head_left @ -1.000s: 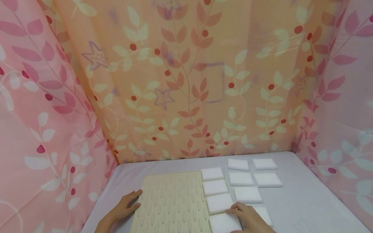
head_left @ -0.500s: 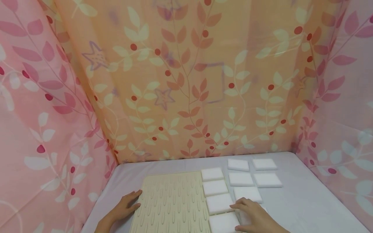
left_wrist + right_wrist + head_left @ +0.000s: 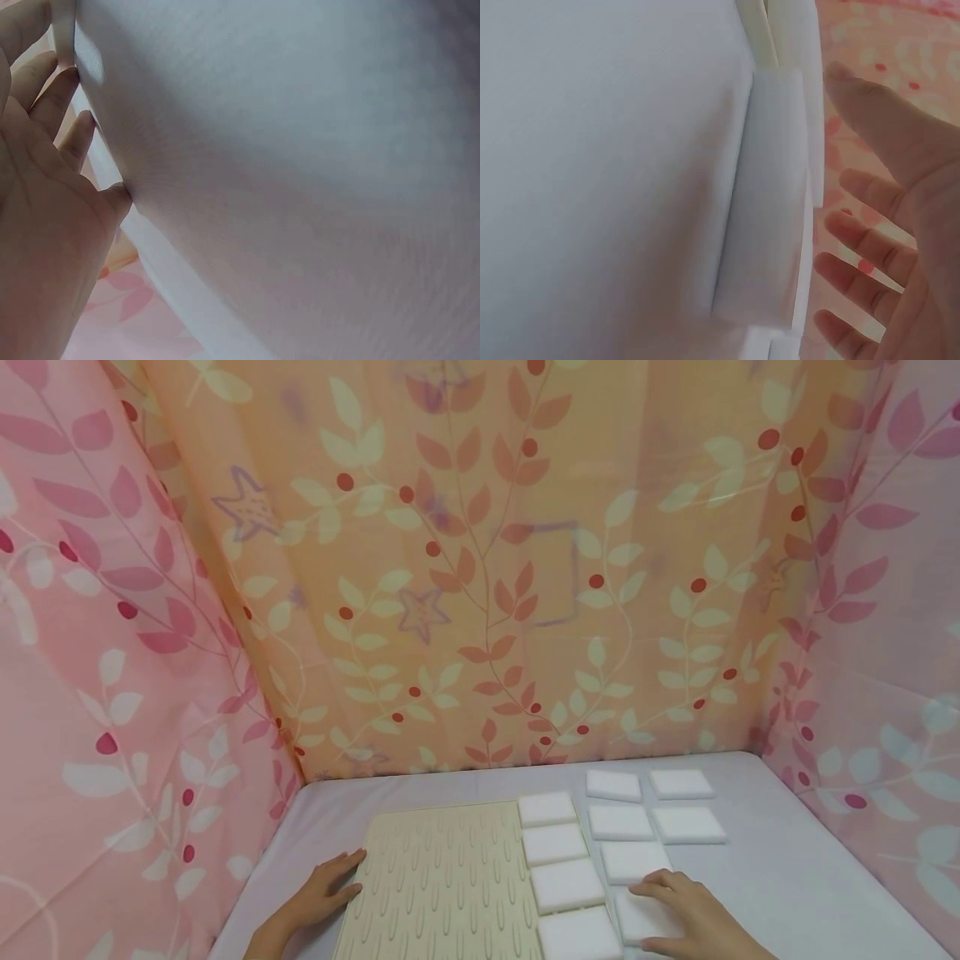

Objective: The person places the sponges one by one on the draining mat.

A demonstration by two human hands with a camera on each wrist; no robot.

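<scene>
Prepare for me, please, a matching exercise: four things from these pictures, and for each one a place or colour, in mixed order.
1. left grip
2. right grip
3. board
4. back curtain

A. orange, with leaves
B. at the board's left edge
C. beige, with oblong shapes
D. by a white block, right of the board

Pairs: 1-B, 2-D, 3-C, 4-A

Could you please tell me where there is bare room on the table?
The table is bare between the rightmost white pads and its right edge, and along a strip behind the beige mat. It is crowded with pads from the mat's right side to the right hand.
</scene>
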